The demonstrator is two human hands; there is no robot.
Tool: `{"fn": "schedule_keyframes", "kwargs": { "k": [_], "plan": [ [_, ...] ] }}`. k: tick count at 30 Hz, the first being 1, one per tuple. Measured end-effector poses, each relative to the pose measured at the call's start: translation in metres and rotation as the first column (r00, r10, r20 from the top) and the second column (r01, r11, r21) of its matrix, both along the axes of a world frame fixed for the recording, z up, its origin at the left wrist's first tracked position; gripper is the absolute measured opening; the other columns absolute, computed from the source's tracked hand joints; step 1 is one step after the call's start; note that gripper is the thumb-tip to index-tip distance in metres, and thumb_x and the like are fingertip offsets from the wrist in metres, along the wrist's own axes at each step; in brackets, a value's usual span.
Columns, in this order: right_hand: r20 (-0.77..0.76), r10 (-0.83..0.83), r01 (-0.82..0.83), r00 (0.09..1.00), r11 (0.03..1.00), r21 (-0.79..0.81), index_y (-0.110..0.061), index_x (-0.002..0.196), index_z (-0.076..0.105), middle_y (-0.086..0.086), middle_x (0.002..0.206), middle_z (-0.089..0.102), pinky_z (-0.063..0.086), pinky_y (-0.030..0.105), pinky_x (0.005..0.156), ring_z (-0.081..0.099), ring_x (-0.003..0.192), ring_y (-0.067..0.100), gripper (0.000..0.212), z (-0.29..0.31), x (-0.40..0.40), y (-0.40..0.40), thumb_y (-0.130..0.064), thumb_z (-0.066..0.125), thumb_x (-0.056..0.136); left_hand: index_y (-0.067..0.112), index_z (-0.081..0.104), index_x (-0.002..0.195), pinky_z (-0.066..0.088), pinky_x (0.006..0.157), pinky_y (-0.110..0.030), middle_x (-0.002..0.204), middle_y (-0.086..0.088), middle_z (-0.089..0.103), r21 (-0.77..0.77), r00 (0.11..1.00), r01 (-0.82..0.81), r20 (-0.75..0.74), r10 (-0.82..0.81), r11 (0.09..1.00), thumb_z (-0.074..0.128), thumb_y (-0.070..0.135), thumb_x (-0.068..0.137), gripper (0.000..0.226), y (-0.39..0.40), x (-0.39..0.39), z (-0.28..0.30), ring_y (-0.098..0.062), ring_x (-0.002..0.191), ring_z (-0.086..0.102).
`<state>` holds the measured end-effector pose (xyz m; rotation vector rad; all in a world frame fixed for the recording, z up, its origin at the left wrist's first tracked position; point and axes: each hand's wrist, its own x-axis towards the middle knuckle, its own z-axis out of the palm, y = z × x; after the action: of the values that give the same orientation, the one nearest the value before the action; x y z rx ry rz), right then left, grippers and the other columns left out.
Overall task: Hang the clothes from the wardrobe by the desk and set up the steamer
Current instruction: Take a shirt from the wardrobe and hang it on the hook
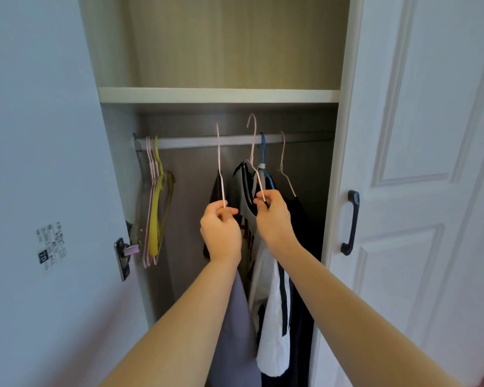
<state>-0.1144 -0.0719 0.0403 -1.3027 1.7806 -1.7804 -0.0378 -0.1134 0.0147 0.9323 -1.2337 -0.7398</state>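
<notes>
While both hooks ride clear above the rail (229, 141), each hand carries one pink hanger by its neck — the left hand (221, 233) pinches a thin wire stem whose hook (217, 127) has lifted off near the rail's middle, and the right hand (273, 216) has its fingers (260, 197) clamped on a second stem, its hook (252, 121) tipped up higher. Holding them at the neck looks meant to lift both garments out together, one per hand. A grey garment (235, 317) hangs below the left forearm; a white one with dark stripes (274, 317) hangs under the right wrist.

Counted: two hangers in hand, two more with clothes on the rail toward its right end — one blue (263, 146), one pink (282, 152) — and a bunch of bare hangers (155, 196) at the left end, pink and yellow, their number unclear. No steamer or desk shows.
</notes>
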Motion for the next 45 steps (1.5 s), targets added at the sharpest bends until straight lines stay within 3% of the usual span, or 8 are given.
{"fn": "schedule_keyframes", "kwargs": {
  "k": [7, 12, 20, 26, 32, 36, 39, 45],
  "plan": [
    [-0.036, -0.029, 0.029, 0.999, 0.999, -0.013, -0.021, 0.115, 0.052, -0.009, 0.095, 0.065, 0.036, 0.009, 0.042, 0.049, 0.046, -0.003, 0.018, -0.021, 0.017, 0.063, -0.015, 0.044, 0.1, 0.007, 0.065, 0.101, 0.051, 0.08, -0.027, 0.078, 0.001, 0.065, 0.197, 0.966, 0.124, -0.246, -0.073, 0.973, 0.052, 0.015, 0.094, 0.016, 0.073, 0.023, -0.01, -0.007, 0.07, 0.058],
    [-0.031, 0.052, -0.051, 0.998, 0.998, 0.036, -0.021, 0.113, 0.053, -0.006, 0.092, 0.069, 0.034, 0.011, 0.04, 0.041, 0.039, 0.0, 0.016, -0.039, 0.032, 0.126, -0.016, 0.045, 0.1, 0.013, 0.063, 0.103, 0.042, 0.065, -0.022, 0.076, -0.002, 0.058, 0.267, 0.963, 0.247, -0.177, -0.205, 0.931, 0.052, 0.02, 0.097, 0.014, 0.124, 0.051, -0.023, -0.011, 0.07, 0.054],
    [0.005, 0.028, -0.029, 1.0, 0.981, 0.191, -0.02, 0.113, 0.055, -0.009, 0.09, 0.07, 0.044, 0.009, 0.055, 0.062, 0.086, 0.025, 0.017, -0.072, 0.055, 0.214, -0.016, 0.046, 0.099, 0.013, 0.058, 0.119, 0.05, 0.066, -0.027, 0.067, 0.002, 0.058, 0.345, 0.857, 0.503, -0.317, -0.406, 0.792, 0.053, 0.012, 0.096, 0.024, 0.188, 0.083, -0.062, -0.009, 0.063, 0.057],
    [0.019, 0.002, -0.006, 1.0, 0.973, 0.229, -0.021, 0.106, 0.056, -0.01, 0.085, 0.073, 0.045, 0.013, 0.058, 0.06, 0.079, 0.024, 0.014, -0.083, 0.076, 0.268, -0.016, 0.046, 0.098, 0.011, 0.053, 0.104, 0.055, 0.08, -0.04, 0.08, -0.006, 0.064, 0.385, 0.753, 0.658, -0.319, -0.575, 0.647, 0.064, 0.011, 0.09, 0.017, 0.246, 0.109, -0.066, -0.019, 0.075, 0.063],
    [0.033, 0.039, -0.046, 0.999, 0.965, 0.26, -0.02, 0.107, 0.057, -0.006, 0.091, 0.073, 0.034, 0.011, 0.041, 0.04, 0.038, 0.007, 0.013, -0.09, 0.097, 0.328, -0.019, 0.046, 0.099, 0.014, 0.06, 0.094, 0.055, 0.083, -0.032, 0.089, -0.006, 0.068, 0.382, 0.817, 0.546, -0.043, -0.576, 0.746, 0.062, 0.028, 0.091, 0.015, 0.289, 0.134, -0.085, -0.02, 0.086, 0.067],
    [0.038, 0.071, -0.079, 0.997, 0.955, 0.286, -0.021, 0.105, 0.057, -0.008, 0.088, 0.074, 0.049, 0.025, 0.08, 0.065, 0.089, 0.018, 0.013, -0.096, 0.11, 0.362, -0.018, 0.046, 0.099, 0.015, 0.058, 0.093, 0.049, 0.073, -0.02, 0.081, 0.006, 0.064, 0.369, 0.831, 0.506, 0.034, -0.555, 0.78, 0.064, 0.029, 0.09, 0.016, 0.316, 0.147, -0.093, -0.004, 0.077, 0.063],
    [0.064, 0.102, -0.117, 0.993, 0.95, 0.29, -0.021, 0.105, 0.056, -0.009, 0.09, 0.074, 0.047, 0.053, 0.078, 0.056, 0.083, 0.049, 0.012, -0.099, 0.122, 0.388, -0.021, 0.045, 0.1, 0.013, 0.058, 0.093, 0.048, 0.064, -0.012, 0.084, -0.003, 0.067, 0.36, 0.824, 0.508, 0.061, -0.563, 0.782, 0.067, 0.029, 0.089, 0.018, 0.338, 0.157, -0.096, -0.01, 0.078, 0.065],
    [0.067, 0.103, -0.119, 0.992, 0.944, 0.309, -0.022, 0.107, 0.056, -0.007, 0.089, 0.074, 0.044, 0.059, 0.091, 0.056, 0.095, 0.054, 0.014, -0.107, 0.14, 0.43, -0.022, 0.043, 0.101, 0.014, 0.058, 0.086, 0.048, 0.065, -0.017, 0.074, -0.006, 0.063, 0.338, 0.799, 0.527, 0.115, -0.59, 0.78, 0.068, 0.03, 0.087, 0.019, 0.385, 0.179, -0.101, -0.014, 0.069, 0.063]
  ]
}}
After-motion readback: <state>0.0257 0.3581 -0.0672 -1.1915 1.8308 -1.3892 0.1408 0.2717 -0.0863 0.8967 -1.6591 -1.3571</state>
